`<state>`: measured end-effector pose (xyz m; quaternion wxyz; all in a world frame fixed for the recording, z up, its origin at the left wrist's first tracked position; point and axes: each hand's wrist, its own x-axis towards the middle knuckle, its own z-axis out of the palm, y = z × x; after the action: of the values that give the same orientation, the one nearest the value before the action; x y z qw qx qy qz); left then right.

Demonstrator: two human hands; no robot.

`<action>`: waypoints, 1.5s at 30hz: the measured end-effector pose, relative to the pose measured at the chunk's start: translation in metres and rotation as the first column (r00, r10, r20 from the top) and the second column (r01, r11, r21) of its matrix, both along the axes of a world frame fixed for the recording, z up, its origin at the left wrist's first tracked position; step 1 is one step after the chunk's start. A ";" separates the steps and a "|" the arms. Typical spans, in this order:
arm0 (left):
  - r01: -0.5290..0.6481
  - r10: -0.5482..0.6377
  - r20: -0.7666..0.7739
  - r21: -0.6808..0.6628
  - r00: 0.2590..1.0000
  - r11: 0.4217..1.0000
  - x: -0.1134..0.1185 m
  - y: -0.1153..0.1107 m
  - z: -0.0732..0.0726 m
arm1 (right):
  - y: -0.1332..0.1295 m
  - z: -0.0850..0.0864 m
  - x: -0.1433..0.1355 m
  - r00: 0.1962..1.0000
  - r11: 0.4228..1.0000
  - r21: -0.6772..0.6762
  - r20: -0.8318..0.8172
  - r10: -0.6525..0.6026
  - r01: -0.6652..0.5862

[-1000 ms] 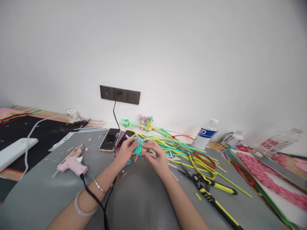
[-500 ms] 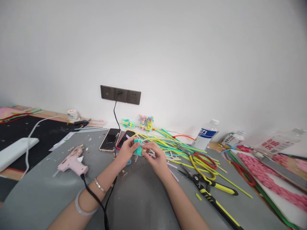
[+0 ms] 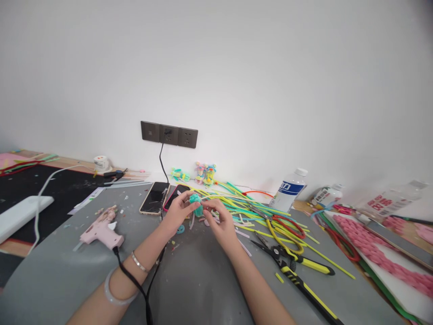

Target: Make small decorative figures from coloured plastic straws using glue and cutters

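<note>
Between the fingers of my left hand (image 3: 179, 213) is a small teal bundle of coiled pipe cleaner (image 3: 196, 206), its rounded top facing up. My right hand (image 3: 219, 222) pinches at the bundle's right side with thumb and forefinger; the exact contact is partly hidden. Behind and to the right of my hands spreads a pile of yellow, green and lilac pipe cleaners (image 3: 237, 205). A teal ring (image 3: 180, 229) lies on the grey mat (image 3: 199, 280) just below my left hand.
A pink glue gun (image 3: 103, 230) with a black cord lies left, its cord running under my left arm. Two phones (image 3: 154, 197) are behind. Yellow-black pliers (image 3: 294, 266), scissors (image 3: 284, 232) and a bottle (image 3: 289, 192) are right. Small pipe-cleaner figures (image 3: 205, 173) stand by the wall.
The teal bundle has been turned between my fingers, so its rounded, curled top now shows instead of its flat striped side. Both hands stay in nearly the same place.
</note>
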<state>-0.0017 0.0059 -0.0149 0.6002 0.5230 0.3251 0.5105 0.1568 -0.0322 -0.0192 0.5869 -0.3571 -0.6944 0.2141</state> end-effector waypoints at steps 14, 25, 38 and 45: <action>-0.007 0.014 -0.115 0.068 0.993 0.998 0.000 0.002 -0.004 | 0.000 -0.010 -0.007 0.994 0.979 -0.183 0.040 0.103 -0.094; 0.074 -0.055 -0.136 0.132 0.989 0.988 0.000 0.001 -0.001 | 0.005 -0.008 -0.001 0.995 0.999 -0.012 0.095 -0.030 0.031; 0.102 -0.098 -0.032 0.198 0.995 0.975 -0.002 0.003 0.000 | 0.005 -0.012 -0.003 0.975 0.978 -0.194 -0.219 0.035 -0.079; 0.115 -0.125 0.024 0.252 0.992 0.961 -0.003 0.002 0.002 | 0.005 -0.008 -0.003 0.938 0.952 -0.249 -0.335 0.088 -0.178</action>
<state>-0.0045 0.0075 -0.0126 0.5656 0.6031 0.2137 0.5203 0.1534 -0.0275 -0.0269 0.6204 -0.3474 -0.5762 0.4031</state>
